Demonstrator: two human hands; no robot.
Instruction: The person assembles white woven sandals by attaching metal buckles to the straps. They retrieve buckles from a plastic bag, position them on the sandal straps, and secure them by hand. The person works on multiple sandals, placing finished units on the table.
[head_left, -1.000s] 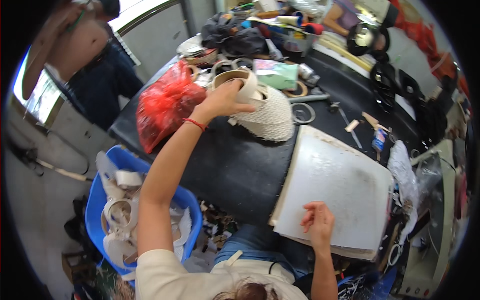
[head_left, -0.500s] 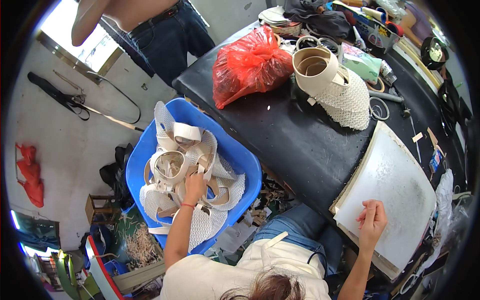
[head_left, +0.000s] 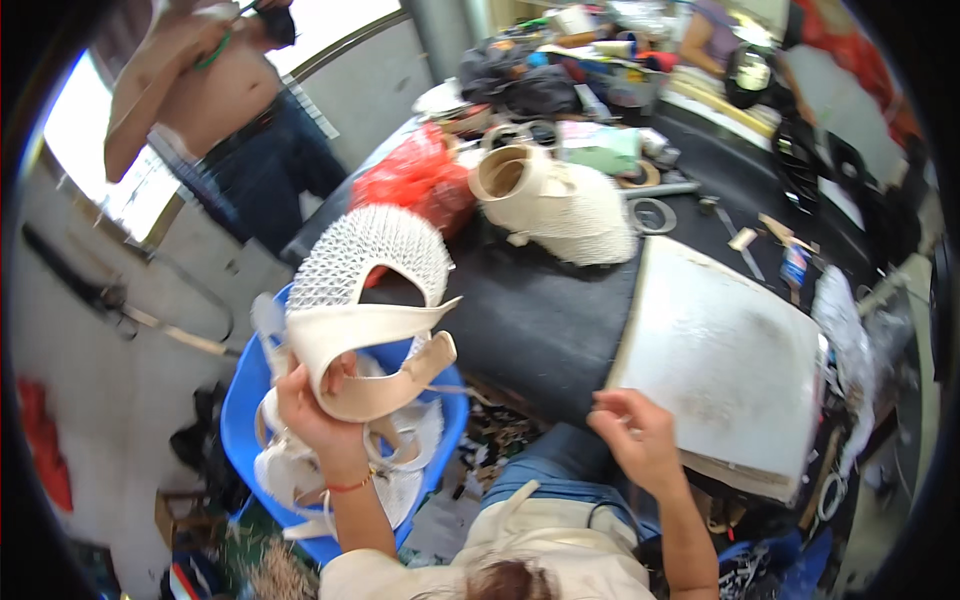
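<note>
My left hand (head_left: pixel 325 415) is closed around the leather band of a cream shoe upper (head_left: pixel 375 235) with a white woven mesh part. The piece is raised above a blue plastic tub (head_left: pixel 232 425), in which more uppers (head_left: pixel 285 470) of the same kind lie in a heap. Beside the near left corner of a pale board (head_left: pixel 715 350), my right hand (head_left: pixel 640 435) is held up with loosely bent fingers, nothing seen in it. On the black table stands a stack of nested uppers (head_left: pixel 570 205), mesh side to the right.
A red plastic bag (head_left: pixel 415 175) rests on the black tabletop (head_left: pixel 530 330) behind the lifted upper. Farther back are tape rolls, tools and dark cloth (head_left: pixel 530 85). A bare-chested person (head_left: pixel 215 110) stands beyond the table at the left. Scraps litter the floor.
My left hand has lifted one upper out of the tub. My right hand has moved left to the board's near corner. The view has shifted, and the standing person shows more fully.
</note>
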